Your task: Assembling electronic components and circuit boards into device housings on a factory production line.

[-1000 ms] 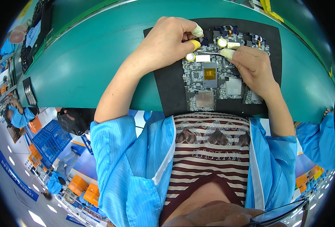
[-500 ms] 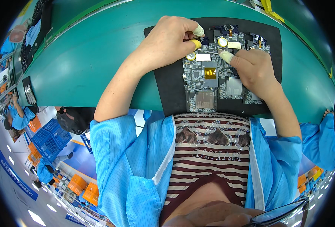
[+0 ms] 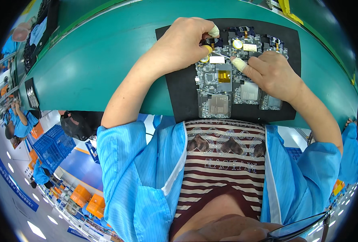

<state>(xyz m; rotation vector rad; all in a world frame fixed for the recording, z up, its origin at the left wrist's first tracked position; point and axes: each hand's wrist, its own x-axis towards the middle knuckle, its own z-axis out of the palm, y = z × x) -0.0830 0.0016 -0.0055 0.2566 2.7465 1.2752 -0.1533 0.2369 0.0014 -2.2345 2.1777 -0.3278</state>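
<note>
Side by side lie several circuit boards, the nearest to my hands being the left circuit board [image 3: 206, 82], with a gold patch and a metal shield. At its top end, my left hand [image 3: 182, 43] pinches a small dark module [image 3: 216, 41] between thumb and forefinger, both in finger cots. A round coin cell [image 3: 204, 59] sits just below those fingertips. My right hand [image 3: 272, 76] is closed on a thin metal tool [image 3: 221, 54], its tip pointing left at the module; whether the tip touches is too small to tell. The middle circuit board [image 3: 247, 92] lies partly under my right hand.
A black mat [image 3: 183, 97] on the green bench [image 3: 118, 52] carries the boards. A dark tray of small parts [image 3: 31, 93] is at the bench's left end. Yellow framing [image 3: 290, 13] stands at the back. Blue crates [image 3: 53, 147] and other people are beyond the bench.
My right hand has shifted slightly down and its elbow has swung outward to the right; the tool is now more tilted. The left hand still pinches the module in nearly the same place.
</note>
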